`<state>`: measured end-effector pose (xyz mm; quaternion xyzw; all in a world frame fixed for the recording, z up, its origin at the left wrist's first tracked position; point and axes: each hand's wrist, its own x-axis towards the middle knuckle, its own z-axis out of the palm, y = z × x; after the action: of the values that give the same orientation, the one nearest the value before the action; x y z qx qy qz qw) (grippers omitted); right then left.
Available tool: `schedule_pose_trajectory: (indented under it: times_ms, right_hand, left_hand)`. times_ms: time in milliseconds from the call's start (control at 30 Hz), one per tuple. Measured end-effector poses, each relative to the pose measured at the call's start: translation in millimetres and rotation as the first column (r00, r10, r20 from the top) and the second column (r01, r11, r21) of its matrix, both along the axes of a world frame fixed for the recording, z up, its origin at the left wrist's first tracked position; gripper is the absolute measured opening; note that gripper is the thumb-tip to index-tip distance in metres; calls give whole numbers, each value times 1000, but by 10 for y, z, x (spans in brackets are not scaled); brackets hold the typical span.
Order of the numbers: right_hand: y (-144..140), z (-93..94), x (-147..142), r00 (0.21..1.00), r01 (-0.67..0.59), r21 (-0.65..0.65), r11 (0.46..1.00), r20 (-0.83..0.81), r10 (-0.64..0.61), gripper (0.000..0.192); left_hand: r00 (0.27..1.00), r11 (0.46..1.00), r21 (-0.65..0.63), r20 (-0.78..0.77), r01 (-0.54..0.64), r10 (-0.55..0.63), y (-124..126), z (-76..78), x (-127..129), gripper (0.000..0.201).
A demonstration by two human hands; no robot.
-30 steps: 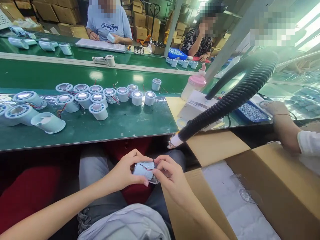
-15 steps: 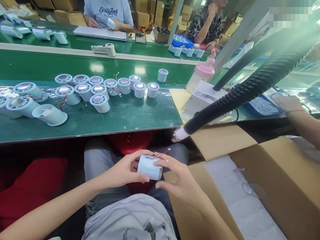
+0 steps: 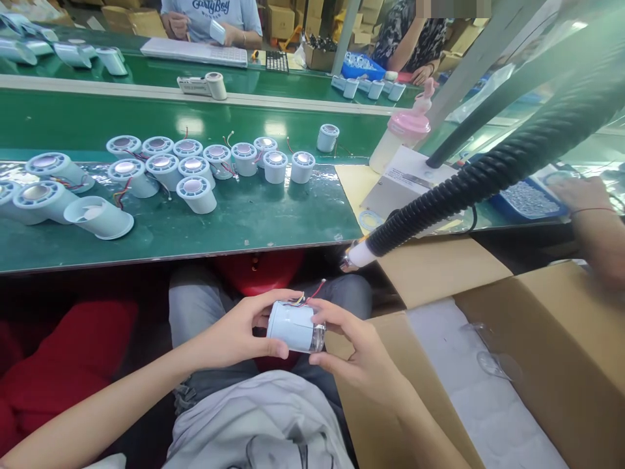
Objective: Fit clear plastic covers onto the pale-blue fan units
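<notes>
Left hand [image 3: 239, 332]: closed on the left side of a small white cylinder [image 3: 294, 326], thumb on top, fingers underneath.
Right hand [image 3: 354, 348]: gripping the cylinder's right end, fingertips at its clear rim.
Cylinder: held between both hands over the lap, below the tabletop [image 3: 254, 228] edge, lying on its side; thin red and yellow wires [image 3: 312, 293] stick up from its top.
Step in hand: it looks like the piece is being turned over and checked, or its wires tidied.
Next move: probably calls for a steady two-handed grip and care not to tug the wires.
Cardboard box [image 3: 512, 365]: open, just right of the hands, lined with white sheet.
Black hose [image 3: 469, 182]: ribbed, its pale nozzle hanging just above the hands.
Tabletop: green, carrying a cluster of similar cylinders [image 3: 195, 169], upright, close together.
Co-worker's hand [image 3: 581, 195]: far right, at a blue tray [image 3: 527, 202].
Far side: two more people sit at a second bench.
</notes>
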<state>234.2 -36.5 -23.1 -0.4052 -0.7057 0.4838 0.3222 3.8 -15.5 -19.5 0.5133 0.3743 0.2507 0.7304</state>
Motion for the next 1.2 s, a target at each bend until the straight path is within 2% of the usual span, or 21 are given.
schedule_pose_trajectory:
  times_ms: [100,200,300,600,800,1200]
  right_hand:
    - [-17,13,-5,997,-6,-104,995,-79,-2,40]
    - [-28,32,-1,990,-10,-197,980,-138,-18,41]
    - [-26,48,8,984,-13,-286,958,-172,-38,42]
    - [-16,110,-37,942,-54,-460,886,-319,-108,38]
    - [-7,108,-73,907,-110,-556,824,-395,-146,38]
    - [17,93,-138,894,-68,-690,721,-363,-263,40]
  left_hand:
    - [997,983,181,-81,31,-17,-3,17,-21,73]
    - [988,929,362,-152,81,-27,-3,13,-44,74]
    - [984,884,453,-174,116,-40,-1,5,-60,74]
    - [953,850,494,-303,182,-28,-25,68,-80,71]
    - [963,813,552,-265,185,-39,-29,37,-92,73]
    - [983,783,600,-167,161,-74,-9,11,-94,76]
